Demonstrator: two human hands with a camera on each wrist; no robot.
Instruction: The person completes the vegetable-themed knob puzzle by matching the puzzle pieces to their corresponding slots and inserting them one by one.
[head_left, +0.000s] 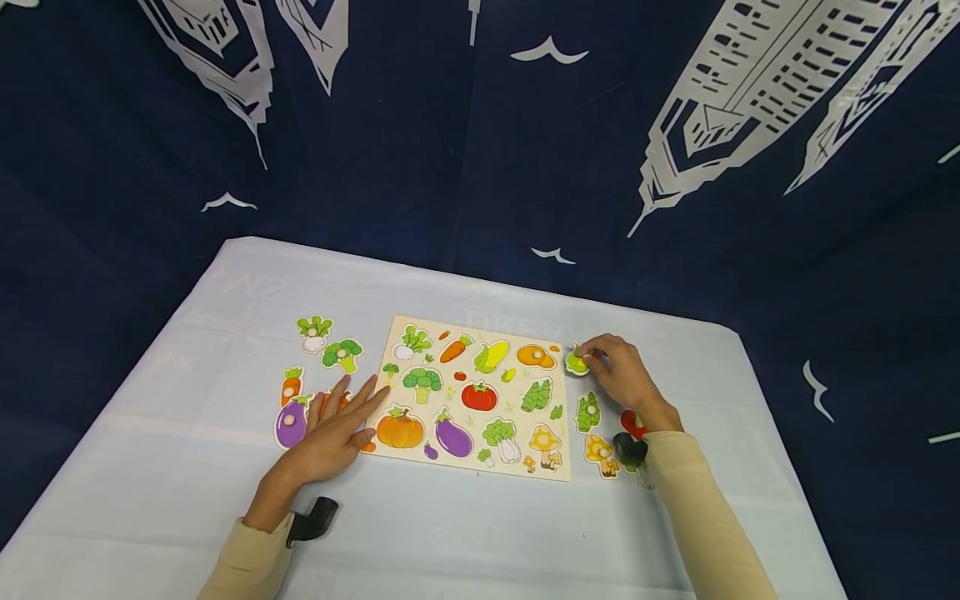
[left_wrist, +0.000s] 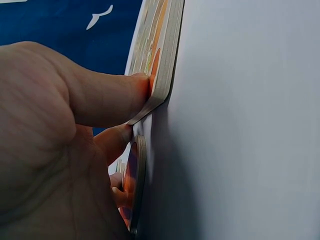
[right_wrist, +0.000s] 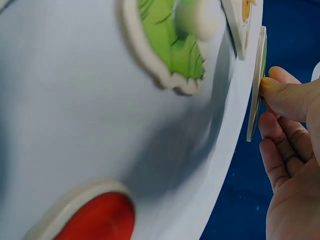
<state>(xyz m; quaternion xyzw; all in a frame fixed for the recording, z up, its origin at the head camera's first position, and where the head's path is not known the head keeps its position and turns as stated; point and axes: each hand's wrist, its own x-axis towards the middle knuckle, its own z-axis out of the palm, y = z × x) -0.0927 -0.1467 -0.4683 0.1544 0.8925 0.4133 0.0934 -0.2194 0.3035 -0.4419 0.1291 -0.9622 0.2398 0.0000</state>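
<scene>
My right hand pinches a thin green knobbed puzzle piece by the upper right corner of the wooden vegetable board. In the right wrist view the piece appears edge-on, held clear of the table between thumb and fingers; its exact vegetable is unclear. With fingers spread, my left hand rests over the board's left edge. Its thumb presses the board's corner in the left wrist view. Under those fingers lies an orange-red piece, partly hidden, beside the eggplant piece.
Left of the board lie radish, broccoli and carrot pieces. To the right are a leafy green piece, a mushroom piece and a red piece, partly covered by the wrist camera.
</scene>
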